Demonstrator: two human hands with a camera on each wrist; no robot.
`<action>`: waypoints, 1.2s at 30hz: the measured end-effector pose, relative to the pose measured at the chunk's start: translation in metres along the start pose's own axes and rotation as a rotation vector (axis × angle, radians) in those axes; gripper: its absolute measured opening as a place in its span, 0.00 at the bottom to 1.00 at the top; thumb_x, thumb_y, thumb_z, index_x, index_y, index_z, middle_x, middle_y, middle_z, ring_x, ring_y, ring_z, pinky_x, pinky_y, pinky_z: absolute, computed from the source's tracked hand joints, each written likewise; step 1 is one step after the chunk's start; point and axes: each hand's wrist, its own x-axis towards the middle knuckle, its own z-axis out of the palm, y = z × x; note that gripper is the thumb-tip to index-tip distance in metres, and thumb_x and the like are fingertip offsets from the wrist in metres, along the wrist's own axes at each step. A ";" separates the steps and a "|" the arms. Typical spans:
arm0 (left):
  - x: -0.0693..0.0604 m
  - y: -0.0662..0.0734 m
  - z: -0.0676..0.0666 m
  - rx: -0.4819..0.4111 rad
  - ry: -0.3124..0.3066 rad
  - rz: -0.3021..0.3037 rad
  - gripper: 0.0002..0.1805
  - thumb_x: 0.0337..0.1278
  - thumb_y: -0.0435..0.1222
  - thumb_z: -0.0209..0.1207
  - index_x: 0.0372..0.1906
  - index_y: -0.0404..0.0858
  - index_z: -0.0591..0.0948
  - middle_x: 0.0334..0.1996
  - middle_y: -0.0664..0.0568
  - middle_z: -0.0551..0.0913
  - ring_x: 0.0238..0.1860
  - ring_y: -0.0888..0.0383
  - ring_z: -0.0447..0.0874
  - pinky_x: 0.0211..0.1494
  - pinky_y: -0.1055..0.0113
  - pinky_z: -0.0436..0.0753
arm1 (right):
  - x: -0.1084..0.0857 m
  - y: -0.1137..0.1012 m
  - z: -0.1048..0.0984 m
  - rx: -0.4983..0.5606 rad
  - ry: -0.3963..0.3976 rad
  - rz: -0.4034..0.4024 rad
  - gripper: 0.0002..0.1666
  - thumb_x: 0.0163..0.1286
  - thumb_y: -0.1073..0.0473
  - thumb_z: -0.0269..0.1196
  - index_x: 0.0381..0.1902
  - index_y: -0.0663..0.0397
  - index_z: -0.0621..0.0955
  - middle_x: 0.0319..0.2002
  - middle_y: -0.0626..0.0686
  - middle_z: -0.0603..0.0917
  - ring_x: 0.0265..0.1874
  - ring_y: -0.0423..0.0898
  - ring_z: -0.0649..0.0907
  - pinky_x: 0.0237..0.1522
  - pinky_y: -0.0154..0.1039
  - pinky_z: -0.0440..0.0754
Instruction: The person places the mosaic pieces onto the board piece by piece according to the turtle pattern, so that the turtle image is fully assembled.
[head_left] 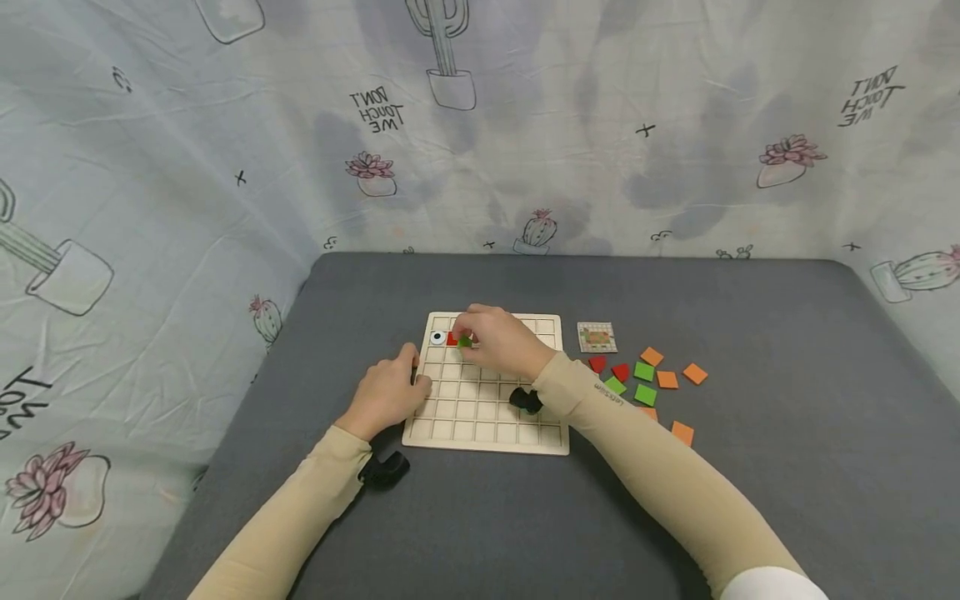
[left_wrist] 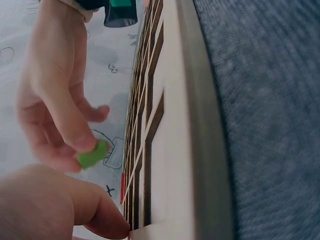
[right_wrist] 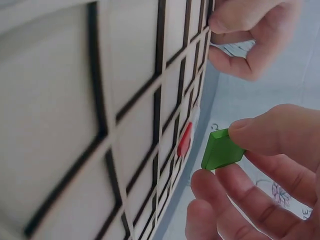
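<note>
Right hand is pinching green square tile; left hand is gripping gridded board at its rim. Risk: a slipping pinch could be dropping tile, nudging red piece askew.

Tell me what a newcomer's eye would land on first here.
Probably the green tile, pinched in the right hand's grip over the pale board. Next, orange, green and red pieces scattered on the grey table, to the board's right. Behind the table hangs a cactus-print cloth.

Booth, cactus-print fabric walls, grey tabletop
</note>
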 end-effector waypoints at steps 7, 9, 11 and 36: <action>0.000 0.000 0.000 0.005 0.008 0.023 0.11 0.70 0.41 0.55 0.47 0.38 0.71 0.16 0.51 0.68 0.14 0.55 0.64 0.19 0.64 0.60 | 0.015 -0.005 0.011 -0.011 -0.017 -0.020 0.07 0.68 0.65 0.68 0.43 0.55 0.86 0.40 0.51 0.84 0.34 0.43 0.79 0.43 0.38 0.80; 0.000 0.000 0.000 0.006 0.010 0.024 0.11 0.70 0.41 0.55 0.47 0.38 0.71 0.16 0.51 0.68 0.14 0.54 0.64 0.19 0.63 0.60 | 0.019 -0.008 0.014 -0.026 -0.028 -0.014 0.06 0.69 0.65 0.68 0.43 0.55 0.86 0.39 0.51 0.83 0.33 0.42 0.76 0.42 0.38 0.79; 0.000 0.000 0.000 0.009 0.013 0.025 0.11 0.70 0.41 0.55 0.47 0.38 0.71 0.16 0.51 0.68 0.15 0.54 0.65 0.19 0.63 0.60 | 0.023 -0.011 0.016 -0.036 -0.047 -0.008 0.07 0.69 0.65 0.67 0.44 0.55 0.86 0.39 0.51 0.83 0.33 0.43 0.76 0.43 0.38 0.79; 0.000 0.000 -0.002 0.005 0.006 0.027 0.12 0.70 0.41 0.54 0.48 0.37 0.72 0.16 0.51 0.68 0.14 0.55 0.64 0.18 0.63 0.59 | 0.041 -0.022 0.027 -0.126 -0.135 -0.025 0.08 0.70 0.64 0.68 0.46 0.54 0.90 0.46 0.54 0.88 0.44 0.48 0.87 0.47 0.41 0.85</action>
